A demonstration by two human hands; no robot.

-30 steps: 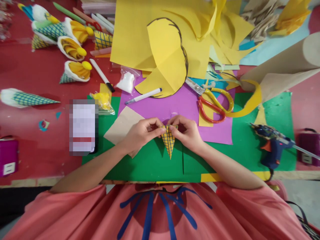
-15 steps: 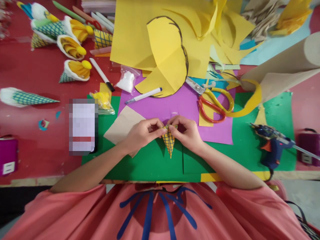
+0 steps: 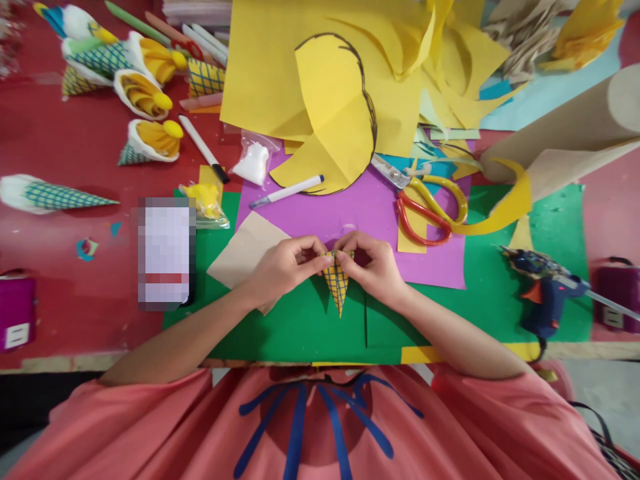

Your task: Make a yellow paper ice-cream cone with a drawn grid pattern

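Note:
A small yellow paper cone with a blue grid pattern [image 3: 339, 288] points toward me above the green sheet [image 3: 280, 333]. My left hand [image 3: 283, 268] pinches the cone's open top edge from the left. My right hand [image 3: 375, 263] pinches the same edge from the right. Both sets of fingertips meet at the cone's rim, fingers curled and closed on it.
Red-and-yellow scissors [image 3: 430, 207] lie on purple paper [image 3: 360, 213]. A blue glue gun [image 3: 545, 293] rests at right. A white marker [image 3: 287, 192], yellow sheets [image 3: 280, 73], a brown paper roll [image 3: 565, 137], finished paper cones [image 3: 145, 93] and a blurred card [image 3: 167, 253] surround the work.
Both hands stay on the cone's rim with hardly any shift. The yellow paper strip beside the brown roll has sprung slightly to the right.

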